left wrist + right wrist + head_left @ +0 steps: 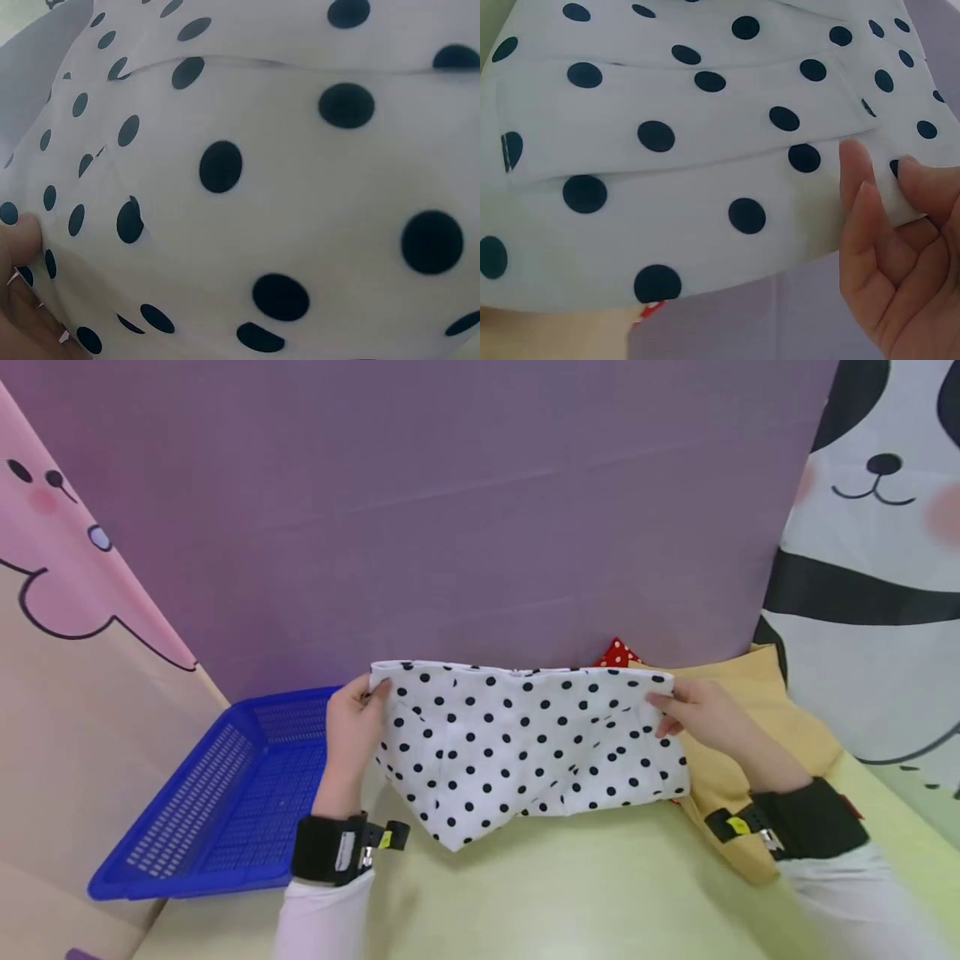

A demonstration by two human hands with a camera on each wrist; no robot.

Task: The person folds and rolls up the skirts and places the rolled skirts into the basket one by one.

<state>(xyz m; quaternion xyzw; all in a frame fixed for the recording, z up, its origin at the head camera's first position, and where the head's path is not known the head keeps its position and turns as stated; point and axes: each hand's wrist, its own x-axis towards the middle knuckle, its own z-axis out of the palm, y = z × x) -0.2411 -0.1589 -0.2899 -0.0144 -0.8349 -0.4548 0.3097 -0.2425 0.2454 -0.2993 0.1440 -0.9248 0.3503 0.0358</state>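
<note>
A white piece of clothing with black polka dots, shaped like shorts (pixel 517 739), hangs spread between my two hands. My left hand (pixel 356 722) pinches one end of its top edge, the thumb in front. At the opposite end my right hand (pixel 697 710) pinches the upper corner between thumb and fingers. The lower edge dips to a point on the left. In the left wrist view the polka-dot fabric (pixel 300 195) fills most of the picture, with part of the left hand (pixel 26 300) at the lower left. The right wrist view shows a sewn flap (pixel 720 120) on the cloth.
A blue plastic basket (pixel 187 881) stands to the left, partly behind my left arm. Yellow cloth (pixel 787 718) lies in a heap at the right, and a red dotted cloth (pixel 617 653) peeks out behind the shorts. A purple wall (pixel 480 527) rises behind the pale green table (pixel 555 893).
</note>
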